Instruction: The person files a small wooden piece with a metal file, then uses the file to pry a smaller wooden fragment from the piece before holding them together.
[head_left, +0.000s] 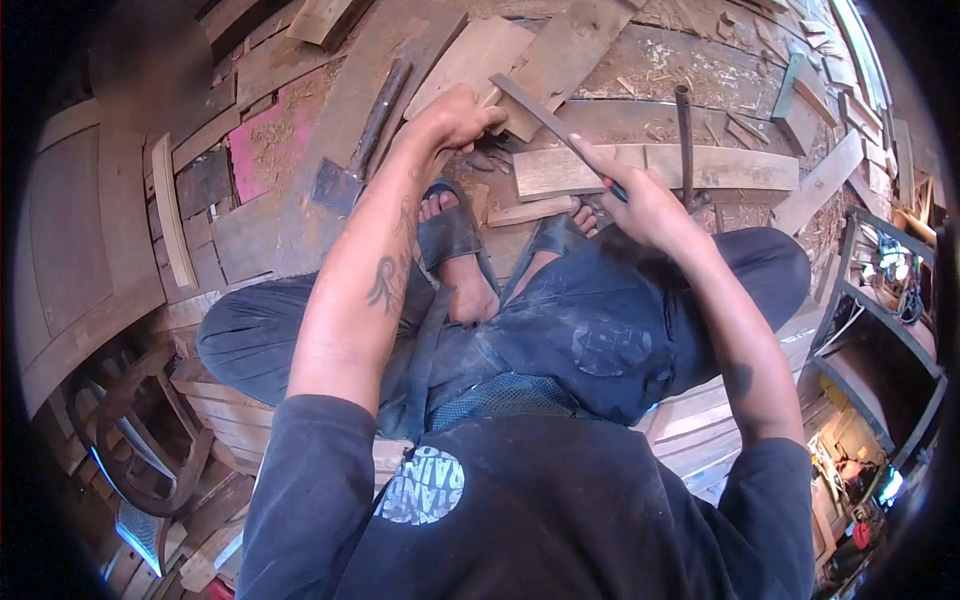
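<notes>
My left hand (460, 118) is closed round a thin pale strip of wood (489, 97), whose end shows above the fingers. My right hand (640, 200) grips the dark handle, marked with red, of a long flat file-like tool (545, 115). Its blade slants up and left, and the blunt tip overlaps the strip's end beside my left hand. Under both hands lie wooden boards (575, 50). A curved pale board (655, 170) lies just beyond my right hand.
An axe (337, 187) lies left of my left forearm. A dark rod-like handle (684, 130) stands out at the right. Wood shavings and offcuts (820, 95) litter the boards. My sandalled feet (450, 235) are close below the hands. A metal-framed shelf (880, 340) stands at far right.
</notes>
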